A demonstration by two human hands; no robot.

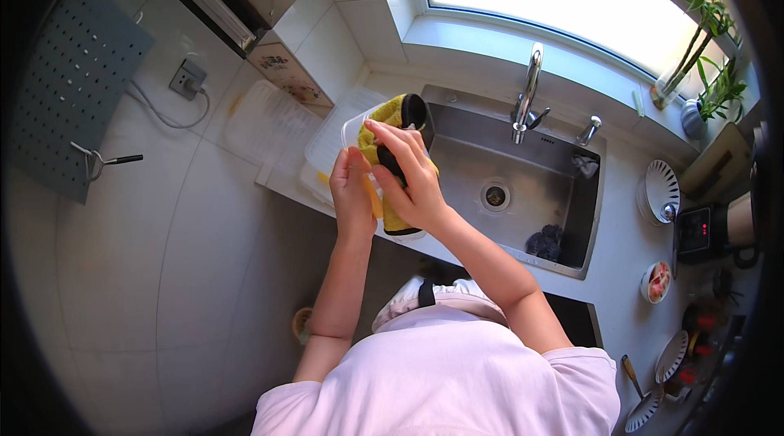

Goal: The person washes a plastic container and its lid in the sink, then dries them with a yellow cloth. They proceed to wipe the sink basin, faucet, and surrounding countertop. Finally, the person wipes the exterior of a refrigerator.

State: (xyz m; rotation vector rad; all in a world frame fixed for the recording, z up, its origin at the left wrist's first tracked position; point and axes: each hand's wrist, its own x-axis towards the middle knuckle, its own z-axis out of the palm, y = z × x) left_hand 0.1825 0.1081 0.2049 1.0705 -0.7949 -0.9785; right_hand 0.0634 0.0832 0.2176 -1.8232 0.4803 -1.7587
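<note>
My left hand (354, 191) grips the near left edge of a clear plastic container or lid (353, 130), with a yellow strip (372, 197) along its side. A yellow cloth with black edging (395, 226) lies over the plastic piece. My right hand (411, 179) presses the bunched cloth against it, fingers pointing up and left. Both hands are above the counter's edge, just left of the sink. Most of the plastic piece is hidden by the cloth and my right hand.
Right of my hands is a stainless steel sink (471, 157) with a chrome faucet (528, 93) and a dark scouring pad (545, 243). Translucent plastic containers (324, 145) stand on the counter at left. A plate stack (660, 191), a bowl of food (655, 281) and a blender (704, 231) stand at right.
</note>
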